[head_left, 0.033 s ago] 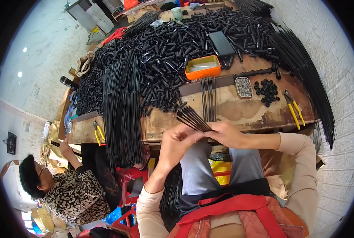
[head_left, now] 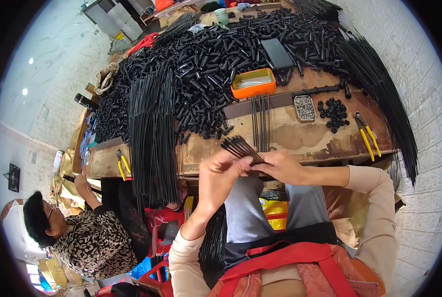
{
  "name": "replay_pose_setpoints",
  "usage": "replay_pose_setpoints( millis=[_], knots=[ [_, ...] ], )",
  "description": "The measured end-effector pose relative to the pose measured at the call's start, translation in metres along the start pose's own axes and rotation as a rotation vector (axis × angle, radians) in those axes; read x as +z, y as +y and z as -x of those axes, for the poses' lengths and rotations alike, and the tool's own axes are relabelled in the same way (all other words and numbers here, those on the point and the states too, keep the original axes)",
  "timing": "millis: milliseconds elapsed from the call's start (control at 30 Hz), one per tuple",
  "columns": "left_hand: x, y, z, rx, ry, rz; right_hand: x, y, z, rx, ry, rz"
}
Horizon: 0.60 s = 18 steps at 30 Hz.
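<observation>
Two people work at the tabletop (head_left: 292, 142): at the far left, a co-worker (head_left: 96, 245) in a patterned top has one arm out toward its edge. Next come yellow-handled pliers (head_left: 124, 165), a long sheaf of black rods (head_left: 151, 133) overhanging the front, and a broad heap of black tubes (head_left: 206, 69). Midway along, just off the front edge, the left hand (head_left: 216, 179) has its fingers pinched together on a bundle of thin dark rods (head_left: 237, 146); the right hand (head_left: 284, 167) has its fingers closed round the bundle's other end. The step looks like gathering or evening up these rods (a guess from the grip alone), and carrying it on would call for a firm right hold while the left fingers adjust. Farther right are a tin of silvery bits (head_left: 304, 109), black caps (head_left: 333, 115) and another pair of pliers (head_left: 367, 136). What the co-worker's fingers touch is hard to make out; the held bundle's right end is hidden in the palm, and its rods overlap too closely to count.
</observation>
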<state>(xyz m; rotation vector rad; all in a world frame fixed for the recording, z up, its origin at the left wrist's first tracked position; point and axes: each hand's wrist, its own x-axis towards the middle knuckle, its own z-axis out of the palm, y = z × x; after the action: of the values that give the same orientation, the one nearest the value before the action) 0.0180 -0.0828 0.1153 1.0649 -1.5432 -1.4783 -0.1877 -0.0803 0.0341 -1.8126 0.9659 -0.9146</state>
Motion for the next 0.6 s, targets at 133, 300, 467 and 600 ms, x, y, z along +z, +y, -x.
replay_pose_setpoints(
  millis=[133,300,467,600],
  knots=[
    [0.024,0.036,-0.002,0.183,0.023,0.204,0.006,0.019,0.007,-0.029,0.043,-0.030],
    [0.029,0.023,0.004,0.224,0.038,0.218,-0.001,0.010,0.012,-0.116,-0.002,0.085],
    [0.035,0.028,0.012,0.266,0.088,0.188,-0.051,-0.009,-0.012,-0.206,0.074,0.250],
    [0.041,0.020,0.008,0.237,0.076,0.158,-0.090,0.029,-0.059,0.103,0.124,0.328]
  ],
)
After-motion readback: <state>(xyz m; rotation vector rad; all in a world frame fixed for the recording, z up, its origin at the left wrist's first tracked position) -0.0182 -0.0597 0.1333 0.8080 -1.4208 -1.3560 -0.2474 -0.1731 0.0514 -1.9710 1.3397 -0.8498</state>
